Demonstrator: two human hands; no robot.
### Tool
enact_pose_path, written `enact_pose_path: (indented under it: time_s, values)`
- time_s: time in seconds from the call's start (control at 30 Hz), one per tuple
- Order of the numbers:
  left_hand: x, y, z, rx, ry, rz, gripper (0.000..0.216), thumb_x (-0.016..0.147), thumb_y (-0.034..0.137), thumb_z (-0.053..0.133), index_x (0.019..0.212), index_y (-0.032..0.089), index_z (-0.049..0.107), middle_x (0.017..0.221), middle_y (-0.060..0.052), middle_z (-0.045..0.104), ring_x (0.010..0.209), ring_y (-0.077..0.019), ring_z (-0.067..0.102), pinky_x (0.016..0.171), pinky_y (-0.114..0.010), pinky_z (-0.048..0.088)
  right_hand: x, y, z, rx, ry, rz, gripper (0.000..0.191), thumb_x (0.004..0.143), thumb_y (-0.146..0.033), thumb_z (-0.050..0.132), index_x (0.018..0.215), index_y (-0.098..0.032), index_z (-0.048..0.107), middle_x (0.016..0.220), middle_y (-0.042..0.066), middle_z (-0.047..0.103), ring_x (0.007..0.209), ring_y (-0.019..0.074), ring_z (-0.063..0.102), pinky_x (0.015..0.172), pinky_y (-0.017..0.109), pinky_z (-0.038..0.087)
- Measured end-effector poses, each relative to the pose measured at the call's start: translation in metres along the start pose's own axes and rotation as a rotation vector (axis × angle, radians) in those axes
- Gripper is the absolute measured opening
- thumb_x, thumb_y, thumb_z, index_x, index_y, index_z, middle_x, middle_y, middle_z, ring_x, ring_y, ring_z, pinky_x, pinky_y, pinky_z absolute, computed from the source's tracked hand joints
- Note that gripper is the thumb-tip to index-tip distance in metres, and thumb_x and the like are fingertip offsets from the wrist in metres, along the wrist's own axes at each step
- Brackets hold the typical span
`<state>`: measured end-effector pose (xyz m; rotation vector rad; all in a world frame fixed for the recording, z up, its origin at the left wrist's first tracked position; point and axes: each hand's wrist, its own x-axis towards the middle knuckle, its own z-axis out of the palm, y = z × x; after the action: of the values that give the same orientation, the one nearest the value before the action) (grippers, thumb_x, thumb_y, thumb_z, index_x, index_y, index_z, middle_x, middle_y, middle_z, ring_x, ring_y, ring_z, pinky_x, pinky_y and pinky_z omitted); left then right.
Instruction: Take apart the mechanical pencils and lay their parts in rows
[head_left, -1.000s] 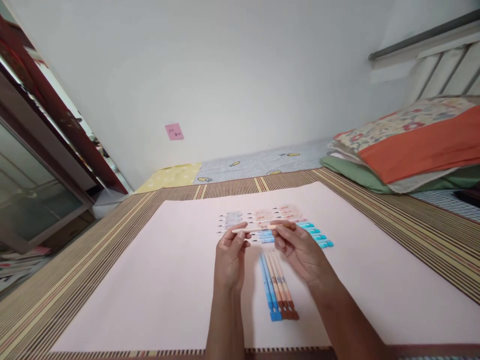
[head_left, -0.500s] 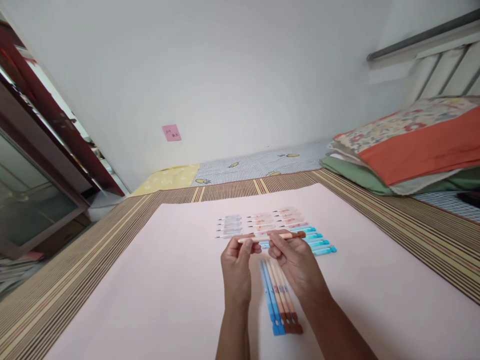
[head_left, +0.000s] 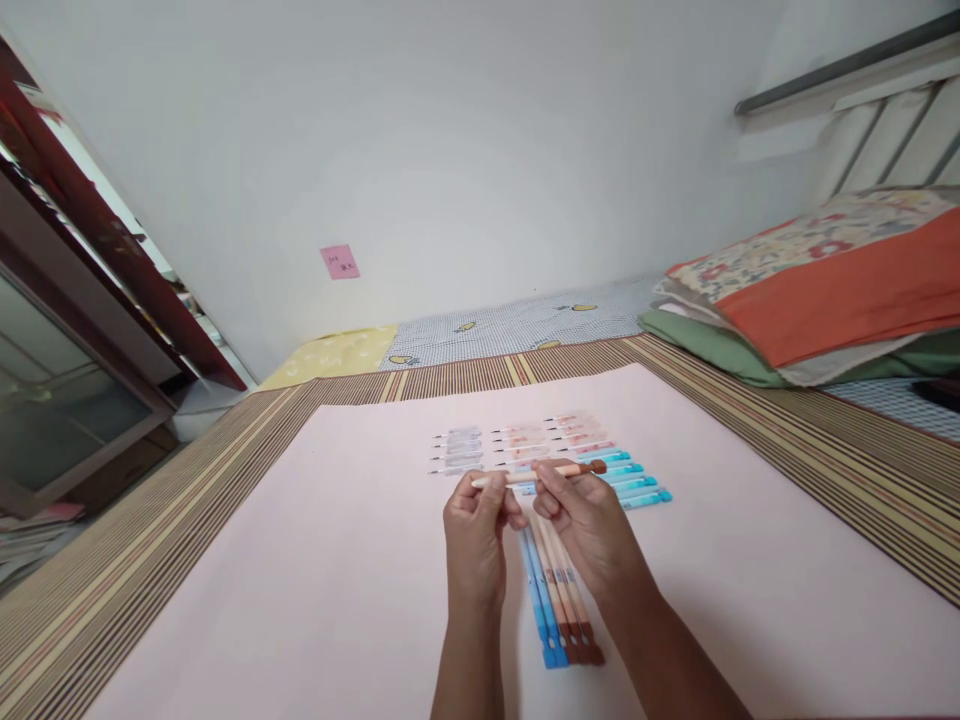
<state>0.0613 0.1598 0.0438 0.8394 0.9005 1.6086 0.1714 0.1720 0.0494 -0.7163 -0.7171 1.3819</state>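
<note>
A cream pen (head_left: 525, 477) with a brown end is held level between my two hands, above the pale pink sheet (head_left: 300, 560). My left hand (head_left: 476, 520) pinches it near its pale tip at the left. Fingers of my right hand (head_left: 589, 515) close round its middle, with the brown end sticking out to the right. Just below lie side by side blue pens (head_left: 546, 605) and brown-ended cream pens (head_left: 577, 610). Beyond my hands are several turquoise pens (head_left: 645, 482), partly covered by the right hand.
Thin refills with clear grey (head_left: 461, 448) and orange-tinted pieces (head_left: 521, 441) lie in rows at the far part of the sheet. A striped mat (head_left: 225, 470) surrounds it. Folded bedding (head_left: 840, 300) is stacked at the right, and a pink note (head_left: 340, 262) sticks to the wall.
Both hands keep their grip on the cream pen and have hardly moved. The view has shifted very slightly.
</note>
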Motion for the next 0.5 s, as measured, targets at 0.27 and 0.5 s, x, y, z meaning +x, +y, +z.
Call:
enact_pose_path:
  time_s: [0.27,0.5]
  values:
    - [-0.0009,0.0029,-0.0039,-0.038,-0.076,-0.013,0.042,0.076,0.042,0.08,0.107,0.018,0.064,0.073,0.0,0.065,0.059,-0.0099,0.055,0.059,-0.022,0.042,0.0004,0.0056,0.0012,0.027,0.016,0.002,0.038,0.06,-0.042,0.091,0.065,-0.016,0.064,0.063,-0.003,0.052,0.053,0.0074,0.041,0.053,0.026,0.035]
    - [0.0036,-0.0021,-0.0054,0.045,0.042,0.01,0.039,0.08,0.05,0.075,0.075,0.016,0.057,0.052,0.003,0.055,0.042,-0.0072,0.043,0.045,-0.021,0.03,-0.0002,0.0076,0.0017,0.034,-0.024,0.014,0.033,0.063,-0.038,0.091,0.069,-0.016,0.067,0.063,-0.002,0.054,0.055,0.008,0.042,0.054,0.026,0.034]
